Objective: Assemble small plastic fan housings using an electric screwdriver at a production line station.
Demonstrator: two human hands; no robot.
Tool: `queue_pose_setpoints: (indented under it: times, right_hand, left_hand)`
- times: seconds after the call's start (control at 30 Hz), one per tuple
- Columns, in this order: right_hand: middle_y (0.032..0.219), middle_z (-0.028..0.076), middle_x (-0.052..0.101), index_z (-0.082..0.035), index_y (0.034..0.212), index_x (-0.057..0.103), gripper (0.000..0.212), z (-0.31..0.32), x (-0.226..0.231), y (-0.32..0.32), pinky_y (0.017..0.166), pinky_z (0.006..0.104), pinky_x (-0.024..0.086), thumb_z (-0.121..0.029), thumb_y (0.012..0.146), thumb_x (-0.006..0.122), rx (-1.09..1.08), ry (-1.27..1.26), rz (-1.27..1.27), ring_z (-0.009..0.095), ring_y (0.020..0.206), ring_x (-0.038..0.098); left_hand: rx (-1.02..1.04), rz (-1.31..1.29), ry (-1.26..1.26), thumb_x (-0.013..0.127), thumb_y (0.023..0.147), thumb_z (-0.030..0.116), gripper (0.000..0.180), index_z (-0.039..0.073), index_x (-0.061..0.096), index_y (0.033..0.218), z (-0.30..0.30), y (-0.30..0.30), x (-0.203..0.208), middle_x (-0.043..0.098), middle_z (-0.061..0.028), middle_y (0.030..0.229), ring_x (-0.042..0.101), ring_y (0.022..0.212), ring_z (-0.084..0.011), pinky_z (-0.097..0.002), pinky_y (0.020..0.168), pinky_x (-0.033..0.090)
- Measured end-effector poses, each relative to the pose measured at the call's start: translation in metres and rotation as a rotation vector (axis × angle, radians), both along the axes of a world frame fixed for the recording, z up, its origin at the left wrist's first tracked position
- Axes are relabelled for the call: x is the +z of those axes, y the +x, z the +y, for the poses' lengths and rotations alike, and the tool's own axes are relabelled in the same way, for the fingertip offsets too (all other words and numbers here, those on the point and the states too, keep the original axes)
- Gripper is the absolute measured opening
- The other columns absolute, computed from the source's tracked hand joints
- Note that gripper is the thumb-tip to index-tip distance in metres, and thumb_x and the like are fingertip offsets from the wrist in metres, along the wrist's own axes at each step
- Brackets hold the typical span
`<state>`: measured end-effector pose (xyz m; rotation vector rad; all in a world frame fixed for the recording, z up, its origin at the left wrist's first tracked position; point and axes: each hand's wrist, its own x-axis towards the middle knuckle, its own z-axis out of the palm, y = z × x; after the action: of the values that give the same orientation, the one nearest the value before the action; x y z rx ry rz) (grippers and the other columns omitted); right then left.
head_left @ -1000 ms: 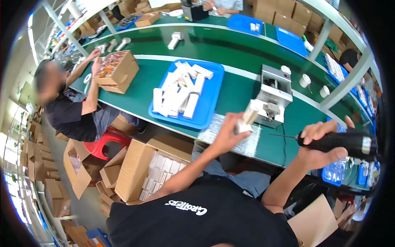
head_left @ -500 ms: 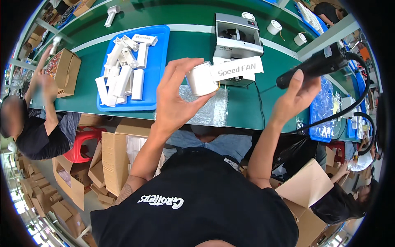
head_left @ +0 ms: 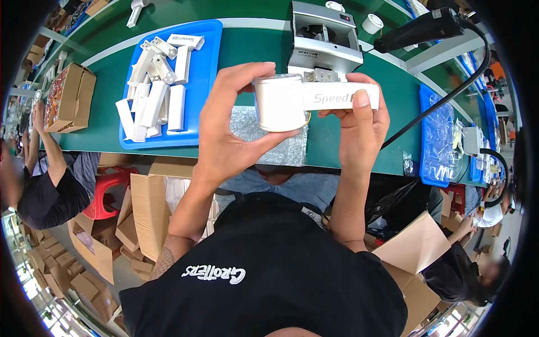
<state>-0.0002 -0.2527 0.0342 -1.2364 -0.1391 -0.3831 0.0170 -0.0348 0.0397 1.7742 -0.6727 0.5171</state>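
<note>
A white handheld fan is held level in front of me, its round head on the left and its flat printed handle on the right. My left hand grips the head between thumb and fingers from the side. The fingers of my right hand are closed on the handle, the thumb lying across its front. A small yellowish wire shows at the joint of head and handle. Up and to the right of my right hand, a black electric screwdriver hangs on its cable, touched by neither hand.
Left of my hands, a blue tray holds several white handles. A silver box-shaped machine stands behind the fan. Bubble wrap lies under my hands. A black cable arcs at right, before another blue tray. A person sits at left.
My right hand has let go of the electric screwdriver and moved left to take the fan's handle. The screwdriver now hangs higher up. My left hand still holds the fan's head.
</note>
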Motion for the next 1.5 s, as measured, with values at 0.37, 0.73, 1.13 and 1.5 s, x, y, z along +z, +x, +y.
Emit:
queue_pose_setpoints:
  times: [0.37,0.73,1.13,1.5]
  right_hand:
    - [0.104,0.018,0.075,0.004,0.132,0.058,0.038,0.004,-0.006,-0.002,0.074,0.0364,0.062,-0.027,0.11,0.061,0.017,0.083,0.017,0.024,0.084,0.075]
    - [0.128,0.018,0.064,0.003,0.149,0.039,0.068,0.043,-0.004,-0.009,0.099,0.0393,0.057,0.002,0.093,0.078,-0.118,0.091,0.026,0.024,0.119,0.067]
    - [0.132,0.019,0.057,0.001,0.15,0.03,0.08,0.043,-0.005,-0.015,0.095,0.0373,0.06,0.007,0.086,0.078,0.001,0.022,0.069,0.025,0.113,0.07]
    - [0.133,0.021,0.058,0.002,0.156,0.026,0.092,0.044,0.001,-0.007,0.096,0.0368,0.059,-0.001,0.085,0.085,-0.186,-0.116,-0.032,0.027,0.119,0.068]
  left_hand:
    - [-0.172,0.221,-0.225,0.096,0.07,0.0,0.085,0.006,0.058,0.146,0.0,-0.005,-0.01,0.056,-0.0119,0.145,0.064,0.128,-0.025,-0.0403,0.106,0.057]
    - [-0.104,0.146,-0.202,0.09,0.072,-0.008,0.09,0.001,0.05,0.152,-0.003,-0.006,-0.016,0.052,-0.0224,0.154,0.06,0.137,-0.0327,-0.0447,0.113,0.053]
    - [-0.094,0.245,-0.303,0.091,0.075,-0.004,0.083,0.003,0.055,0.15,0.004,-0.006,-0.017,0.056,-0.0127,0.146,0.064,0.13,-0.0261,-0.0401,0.107,0.057]
    - [-0.121,0.285,-0.321,0.091,0.075,-0.003,0.083,0.002,0.055,0.15,0.001,-0.01,-0.015,0.055,-0.0142,0.148,0.063,0.132,-0.0275,-0.0417,0.108,0.057]
